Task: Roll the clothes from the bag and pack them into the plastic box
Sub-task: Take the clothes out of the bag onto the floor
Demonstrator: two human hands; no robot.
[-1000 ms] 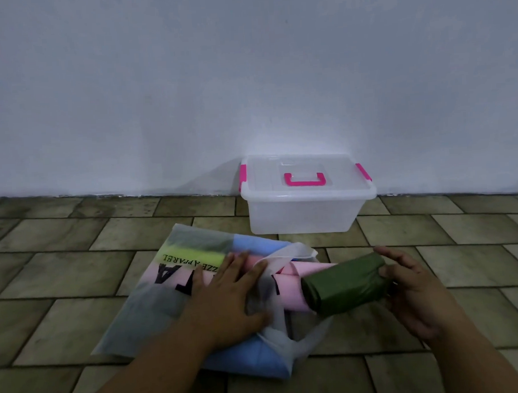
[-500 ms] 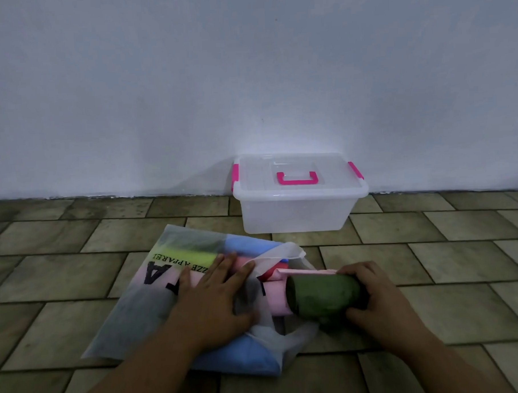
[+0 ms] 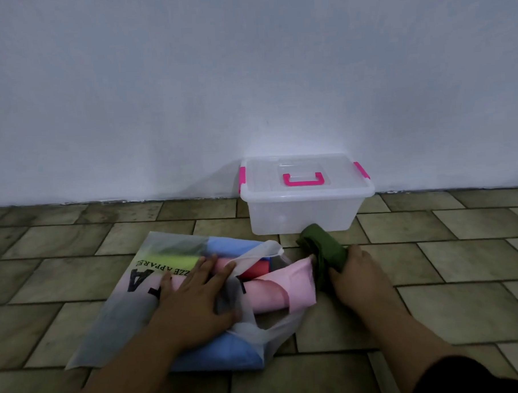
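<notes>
A translucent plastic bag (image 3: 129, 309) with black lettering lies on the tiled floor, holding pink (image 3: 274, 293), blue (image 3: 217, 354), yellow and red clothes. My left hand (image 3: 194, 300) presses flat on the bag near its mouth. My right hand (image 3: 359, 278) grips a dark green garment (image 3: 322, 253), which stretches from the bag's mouth toward the box. The clear plastic box (image 3: 306, 215) with a pink handle and pink latches stands against the wall with its lid on.
A white wall (image 3: 247, 93) rises just behind the box. The floor (image 3: 462, 261) is made of greenish stone tiles. My dark sleeve shows at the bottom right corner.
My right hand has pulled the green garment out to the right of the bag and turned it toward the box. The pink cloth has slid partly out of the bag's mouth.
</notes>
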